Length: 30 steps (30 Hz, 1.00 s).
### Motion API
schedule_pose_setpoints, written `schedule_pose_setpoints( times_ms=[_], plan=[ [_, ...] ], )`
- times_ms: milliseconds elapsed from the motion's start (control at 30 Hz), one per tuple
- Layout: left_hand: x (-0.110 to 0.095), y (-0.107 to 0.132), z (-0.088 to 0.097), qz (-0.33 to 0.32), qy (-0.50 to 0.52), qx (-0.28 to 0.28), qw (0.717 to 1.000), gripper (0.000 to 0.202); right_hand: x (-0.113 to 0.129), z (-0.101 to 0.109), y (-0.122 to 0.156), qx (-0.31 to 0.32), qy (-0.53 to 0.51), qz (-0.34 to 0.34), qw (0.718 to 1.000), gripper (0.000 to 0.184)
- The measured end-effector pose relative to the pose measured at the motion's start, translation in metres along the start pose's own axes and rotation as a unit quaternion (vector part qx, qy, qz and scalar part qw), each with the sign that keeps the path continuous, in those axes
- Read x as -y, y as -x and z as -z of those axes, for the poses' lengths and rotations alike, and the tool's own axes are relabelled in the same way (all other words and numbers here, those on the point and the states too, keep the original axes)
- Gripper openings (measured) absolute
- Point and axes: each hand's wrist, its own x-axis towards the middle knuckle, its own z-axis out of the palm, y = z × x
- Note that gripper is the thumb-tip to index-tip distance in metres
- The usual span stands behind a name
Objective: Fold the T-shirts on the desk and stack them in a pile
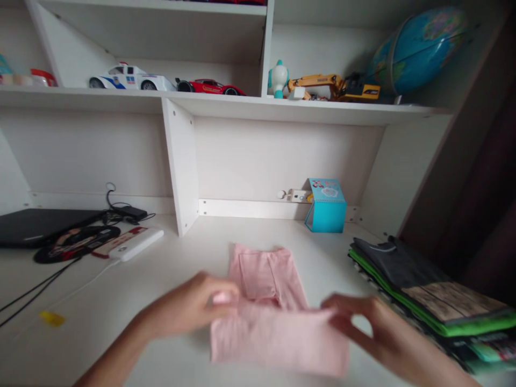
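A pair of pink pants [272, 269] lies on the white desktop in front of me, its far end flat and its near part lifted and folded over. My left hand [201, 301] pinches the left end of the raised fold between thumb and fingers. At the right end of that fold, my right hand [363, 317] grips the cloth, thumb below and fingers above. Both hands and the near flap are blurred by motion. The cloth hides the part of the pants beneath the flap.
Right of the pants sits a stack of folded clothes [427, 285]. A blue desk calendar [328, 215] stands at the back by a socket. On the left are a black laptop [44, 223], cables and a white power strip [137, 243]. Toy vehicles and a globe [423, 48] occupy the shelf above.
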Motion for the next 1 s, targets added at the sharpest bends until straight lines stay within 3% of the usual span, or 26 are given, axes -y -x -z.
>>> schedule_pose_setpoints(
  times_ms=[67, 133, 167, 267, 367, 467, 600, 700, 767, 900, 1000],
  plan=[
    [0.021, -0.059, 0.016, 0.016, 0.023, -0.040, 0.999, 0.022, -0.026, 0.003, -0.059, 0.028, -0.062, -0.051, 0.996, 0.025],
    [0.053, -0.112, 0.015, 0.074, 0.069, -0.050, 0.994, 0.018, -0.055, -0.011, -0.111, 0.033, -0.120, -0.127, 0.984, 0.020],
    [0.069, -0.133, 0.011, 0.122, 0.113, -0.035, 0.985, 0.017, -0.069, -0.022, -0.131, 0.037, -0.125, -0.149, 0.980, 0.018],
    [0.110, -0.164, -0.001, 0.153, 0.156, 0.005, 0.976, 0.024, -0.098, -0.051, -0.163, 0.048, -0.126, -0.183, 0.974, 0.013],
    [0.135, -0.169, 0.000, 0.129, 0.182, 0.026, 0.974, 0.031, -0.112, -0.062, -0.172, 0.050, -0.122, -0.179, 0.975, 0.013],
    [0.154, -0.171, 0.004, 0.112, 0.134, 0.014, 0.985, 0.028, -0.121, -0.063, -0.179, 0.045, -0.096, -0.176, 0.979, 0.014],
    [0.171, -0.178, -0.012, 0.124, 0.059, -0.015, 0.990, 0.017, -0.134, -0.073, -0.187, 0.029, -0.026, -0.195, 0.980, 0.015],
    [0.174, -0.178, -0.029, 0.119, 0.030, -0.035, 0.992, 0.022, -0.139, -0.082, -0.186, 0.021, 0.010, -0.214, 0.977, 0.027],
    [0.173, -0.175, -0.032, 0.110, 0.026, -0.031, 0.993, 0.030, -0.138, -0.084, -0.184, 0.026, 0.020, -0.217, 0.976, 0.025],
    [0.173, -0.170, -0.022, 0.140, 0.019, -0.007, 0.990, 0.041, -0.135, -0.081, -0.180, 0.028, 0.027, -0.221, 0.975, 0.028],
    [0.174, -0.167, -0.015, 0.200, 0.006, -0.014, 0.980, 0.035, -0.133, -0.079, -0.178, 0.023, 0.033, -0.238, 0.971, 0.030]
  ],
)
